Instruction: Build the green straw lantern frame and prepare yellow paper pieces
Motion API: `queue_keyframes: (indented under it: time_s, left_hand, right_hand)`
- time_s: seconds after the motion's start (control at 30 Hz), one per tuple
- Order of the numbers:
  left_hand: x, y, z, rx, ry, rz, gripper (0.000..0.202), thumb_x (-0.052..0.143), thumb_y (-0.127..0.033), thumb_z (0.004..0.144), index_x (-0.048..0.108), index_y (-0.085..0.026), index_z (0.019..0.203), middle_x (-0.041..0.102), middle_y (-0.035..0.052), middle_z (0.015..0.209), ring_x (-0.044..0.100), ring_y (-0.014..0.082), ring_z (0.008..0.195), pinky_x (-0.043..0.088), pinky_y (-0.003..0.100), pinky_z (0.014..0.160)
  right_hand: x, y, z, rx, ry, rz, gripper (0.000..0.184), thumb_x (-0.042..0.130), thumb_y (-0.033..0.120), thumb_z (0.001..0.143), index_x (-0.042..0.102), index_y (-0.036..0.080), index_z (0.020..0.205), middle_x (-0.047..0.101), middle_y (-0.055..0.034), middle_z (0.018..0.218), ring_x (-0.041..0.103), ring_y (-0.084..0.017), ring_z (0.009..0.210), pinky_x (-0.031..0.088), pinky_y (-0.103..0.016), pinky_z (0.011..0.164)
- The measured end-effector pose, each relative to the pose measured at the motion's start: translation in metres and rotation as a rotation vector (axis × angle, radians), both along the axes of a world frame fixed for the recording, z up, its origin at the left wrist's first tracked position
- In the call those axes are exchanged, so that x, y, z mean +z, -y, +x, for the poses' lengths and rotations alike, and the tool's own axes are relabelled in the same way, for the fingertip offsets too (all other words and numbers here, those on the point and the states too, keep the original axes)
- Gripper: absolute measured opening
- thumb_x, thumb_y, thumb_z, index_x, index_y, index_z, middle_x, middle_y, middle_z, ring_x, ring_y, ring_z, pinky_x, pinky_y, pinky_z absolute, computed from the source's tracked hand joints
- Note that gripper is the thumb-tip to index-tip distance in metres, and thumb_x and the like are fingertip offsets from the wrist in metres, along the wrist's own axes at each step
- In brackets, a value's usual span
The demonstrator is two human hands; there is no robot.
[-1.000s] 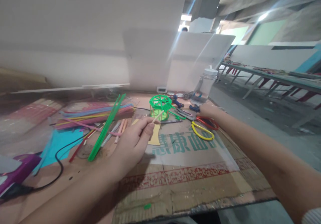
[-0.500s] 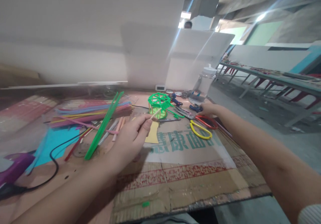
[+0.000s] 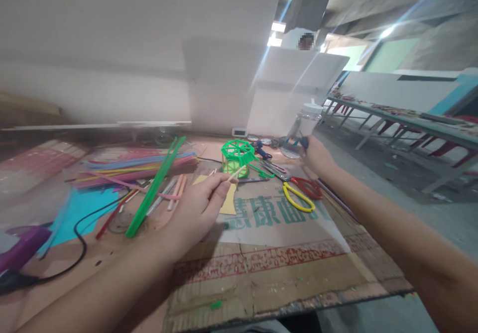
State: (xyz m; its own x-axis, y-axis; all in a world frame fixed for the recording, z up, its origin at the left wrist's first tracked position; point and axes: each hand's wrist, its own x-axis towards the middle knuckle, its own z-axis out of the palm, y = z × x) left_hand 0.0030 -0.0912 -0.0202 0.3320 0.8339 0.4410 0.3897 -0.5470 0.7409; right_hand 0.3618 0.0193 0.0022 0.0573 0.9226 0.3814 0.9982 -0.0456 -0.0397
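Observation:
My left hand (image 3: 203,203) is closed, pinching a thin pale wooden stick (image 3: 237,173) that points up and right. Just beyond its tip stands a small round frame of green strips and pale sticks (image 3: 238,149), with a spoked top. A yellow paper piece (image 3: 228,201) lies beside the fingers. On the right, my right hand (image 3: 315,155) is closed around a small dark blue tool (image 3: 304,142), raised in front of the water bottle (image 3: 306,119); its working end is hard to make out. Scissors with one yellow and one red handle (image 3: 298,197) lie below that hand.
Green strips (image 3: 155,188) and a bundle of coloured fuzzy sticks (image 3: 138,168) lie left. A black cable (image 3: 80,233) runs to a purple device (image 3: 26,253). Printed cardboard (image 3: 284,273) covers the front. A small digital clock (image 3: 239,132) stands by the white partition (image 3: 224,74).
My right hand has lifted the dark blue tool off the table, up beside the bottle. My left hand has shifted slightly right with the stick still pinched.

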Motion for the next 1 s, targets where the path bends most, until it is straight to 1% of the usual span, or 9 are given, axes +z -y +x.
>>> queue_keyframes:
  time_s: [0.07, 0.17, 0.23, 0.3, 0.4, 0.5, 0.67, 0.8, 1.0]
  left_hand:
    - [0.000, 0.000, 0.000, 0.007, 0.005, 0.000, 0.035, 0.040, -0.041, 0.104, 0.068, -0.020, 0.110, 0.055, -0.0024, 0.070, 0.054, 0.0141, 0.065, 0.038, 0.026, 0.057]
    - [0.001, 0.001, -0.001, 0.017, 0.033, -0.010, 0.031, 0.051, -0.043, 0.100, 0.068, -0.021, 0.114, 0.051, -0.0041, 0.067, 0.049, 0.0127, 0.063, 0.036, 0.025, 0.057]
    - [0.003, 0.002, 0.000, -0.014, 0.100, -0.052, 0.042, 0.065, -0.047, 0.091, 0.064, -0.021, 0.124, 0.050, -0.0055, 0.069, 0.044, 0.0108, 0.059, 0.034, 0.024, 0.054]
    - [0.003, 0.004, 0.003, -0.079, 0.176, -0.136, 0.067, 0.078, -0.049, 0.079, 0.057, -0.021, 0.135, 0.052, -0.0058, 0.075, 0.038, 0.0086, 0.056, 0.031, 0.022, 0.051]
    - [0.003, 0.008, 0.012, -0.150, 0.275, -0.258, 0.088, 0.089, -0.047, 0.066, 0.049, -0.024, 0.141, 0.058, -0.0029, 0.086, 0.044, 0.0087, 0.061, 0.036, 0.020, 0.052]
    - [0.000, 0.011, 0.021, -0.188, 0.374, -0.303, 0.080, 0.092, -0.039, 0.063, 0.053, -0.025, 0.132, 0.065, 0.0037, 0.105, 0.062, 0.0170, 0.088, 0.051, 0.024, 0.068]
    - [-0.005, 0.012, 0.031, -0.263, 0.480, -0.389, 0.087, 0.089, -0.031, 0.066, 0.041, -0.026, 0.139, 0.059, 0.0100, 0.135, 0.062, 0.0242, 0.117, 0.058, 0.032, 0.088]
    - [-0.005, 0.012, 0.032, -0.246, 0.393, -0.380, 0.074, 0.086, -0.026, 0.067, 0.046, -0.023, 0.129, 0.064, 0.0082, 0.125, 0.065, 0.0231, 0.112, 0.058, 0.032, 0.087]
    - [0.004, 0.010, 0.023, -0.154, 0.296, -0.284, 0.049, 0.078, -0.022, 0.072, 0.049, -0.022, 0.111, 0.066, 0.0009, 0.099, 0.067, 0.0166, 0.086, 0.056, 0.026, 0.071]
  right_hand:
    - [0.011, 0.022, -0.017, 0.032, -0.073, 0.171, 0.043, 0.042, 0.024, 0.094, 0.048, 0.008, 0.133, 0.064, -0.0249, 0.124, 0.062, -0.034, 0.110, 0.048, -0.041, 0.091]
    - [0.016, 0.068, -0.056, 0.318, -0.137, 0.352, 0.041, 0.053, 0.023, 0.087, 0.050, 0.018, 0.128, 0.066, -0.0175, 0.116, 0.063, -0.033, 0.105, 0.049, -0.043, 0.090]
    - [0.012, 0.095, -0.087, 0.599, -0.077, 0.338, 0.045, 0.058, 0.021, 0.082, 0.050, 0.020, 0.126, 0.065, -0.0154, 0.115, 0.062, -0.033, 0.106, 0.050, -0.045, 0.091]
    - [0.003, 0.113, -0.113, 0.765, -0.026, 0.303, 0.048, 0.059, 0.018, 0.080, 0.048, 0.018, 0.127, 0.064, -0.0171, 0.117, 0.060, -0.033, 0.107, 0.050, -0.047, 0.092]
    - [-0.009, 0.122, -0.139, 0.809, 0.011, 0.285, 0.046, 0.058, 0.018, 0.083, 0.046, 0.018, 0.127, 0.064, -0.0160, 0.108, 0.059, -0.033, 0.099, 0.052, -0.047, 0.085]
    - [-0.013, 0.122, -0.148, 0.833, -0.001, 0.259, 0.044, 0.058, 0.021, 0.087, 0.045, 0.016, 0.129, 0.064, -0.0161, 0.106, 0.058, -0.032, 0.095, 0.052, -0.047, 0.083]
    - [-0.016, 0.122, -0.149, 0.850, 0.012, 0.283, 0.039, 0.054, 0.020, 0.092, 0.045, 0.012, 0.128, 0.065, -0.0186, 0.106, 0.058, -0.032, 0.092, 0.052, -0.047, 0.083]
    - [-0.025, 0.118, -0.147, 0.892, -0.049, 0.283, 0.041, 0.057, 0.024, 0.092, 0.045, 0.011, 0.129, 0.067, -0.0192, 0.108, 0.061, -0.032, 0.094, 0.053, -0.048, 0.084]
    - [-0.029, 0.108, -0.137, 0.860, -0.244, 0.236, 0.060, 0.070, 0.021, 0.076, 0.046, 0.018, 0.131, 0.062, -0.0167, 0.122, 0.059, -0.033, 0.113, 0.050, -0.052, 0.097]
